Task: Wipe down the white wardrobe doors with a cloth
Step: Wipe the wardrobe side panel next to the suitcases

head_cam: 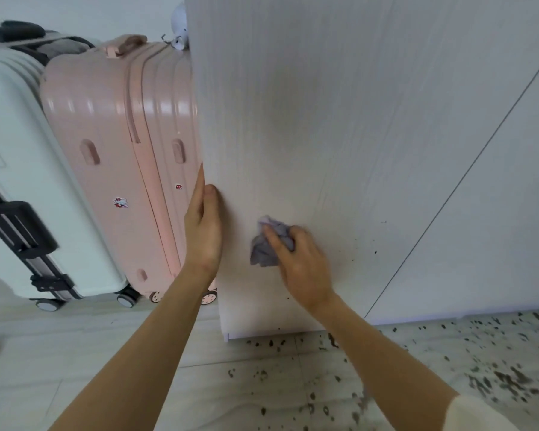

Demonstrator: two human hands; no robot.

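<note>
The white wardrobe door fills the middle of the view, swung open, with its free edge on the left. My left hand holds that edge low down: the thumb lies on the door's face and the fingers reach behind the edge. My right hand grips a crumpled grey-lilac cloth and presses it against the lower part of the door. A few small dark specks mark the door to the right of the cloth. A second white door stands to the right, beyond a dark gap.
A pink suitcase stands just left of the door's edge, with a white suitcase beside it, both on wheels. The light tiled floor below the wardrobe is spattered with many dark spots, thickest at the right.
</note>
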